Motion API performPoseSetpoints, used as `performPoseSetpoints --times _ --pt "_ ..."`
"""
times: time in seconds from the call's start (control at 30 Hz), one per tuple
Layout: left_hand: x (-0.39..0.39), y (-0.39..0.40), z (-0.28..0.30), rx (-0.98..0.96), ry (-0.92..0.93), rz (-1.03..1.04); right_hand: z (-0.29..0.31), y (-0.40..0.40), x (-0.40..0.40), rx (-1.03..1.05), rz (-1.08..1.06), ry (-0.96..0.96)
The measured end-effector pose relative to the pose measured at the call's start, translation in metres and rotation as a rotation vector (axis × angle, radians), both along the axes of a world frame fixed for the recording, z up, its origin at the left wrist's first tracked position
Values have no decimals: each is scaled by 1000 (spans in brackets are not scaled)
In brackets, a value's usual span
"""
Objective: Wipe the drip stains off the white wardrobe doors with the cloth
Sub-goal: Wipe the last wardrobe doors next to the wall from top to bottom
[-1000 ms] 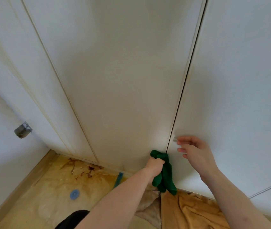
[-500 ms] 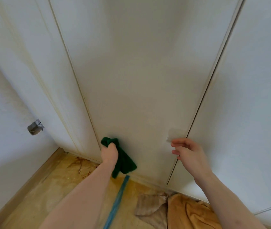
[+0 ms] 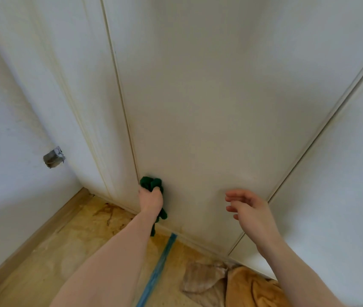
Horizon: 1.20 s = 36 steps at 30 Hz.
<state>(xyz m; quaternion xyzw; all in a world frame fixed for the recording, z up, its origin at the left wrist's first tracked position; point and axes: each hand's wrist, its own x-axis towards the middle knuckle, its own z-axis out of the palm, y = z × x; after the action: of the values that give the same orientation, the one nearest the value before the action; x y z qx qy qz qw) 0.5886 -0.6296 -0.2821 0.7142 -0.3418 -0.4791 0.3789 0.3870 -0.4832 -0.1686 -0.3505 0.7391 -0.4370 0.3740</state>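
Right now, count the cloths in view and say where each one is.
3: the green cloth gripped in the left hand against the door; a beige cloth and an orange cloth on the floor. Others may lie outside the frame.

Text on doors [image 3: 198, 96]: none readable.
Wall [image 3: 10, 151], floor [image 3: 54, 262]: no labels, brands, nos. or signs readable.

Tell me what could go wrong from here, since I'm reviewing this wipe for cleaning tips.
The green cloth is bunched in the left hand, so little fabric may meet the middle wardrobe door; yellowish streaks there could smear rather than lift. Its loose tail hangs toward the stained floor and might pick up grime. The right hand hovers open near the door, so it might leave fingerprints.
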Motion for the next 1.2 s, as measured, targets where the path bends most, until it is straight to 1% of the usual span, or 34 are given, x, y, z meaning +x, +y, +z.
performPoseSetpoints --times 0.13,0.27,0.47,0.53,0.7,0.9,1.07,1.2 --pt "-17 5 -2 48 -54 -93 0 5 -6 4 0 9" --pt "-33 15 -2 74 -88 -130 5 15 -18 11 -24 12" --pt "-66 28 -16 111 -50 -159 10 35 -42 16 -47 14" --pt "-78 35 -21 141 -42 -203 11 40 -50 22 -59 16" --pt "-117 72 -3 200 -2 -337 12 55 -67 9 -95 7" --pt "-163 107 -2 270 154 -487 13 61 -77 -16 -96 2" --pt "-172 117 1 239 96 -707 13 59 -77 -40 -87 -25" --pt "-163 108 3 214 51 -766 14 56 -72 -55 -83 -47"
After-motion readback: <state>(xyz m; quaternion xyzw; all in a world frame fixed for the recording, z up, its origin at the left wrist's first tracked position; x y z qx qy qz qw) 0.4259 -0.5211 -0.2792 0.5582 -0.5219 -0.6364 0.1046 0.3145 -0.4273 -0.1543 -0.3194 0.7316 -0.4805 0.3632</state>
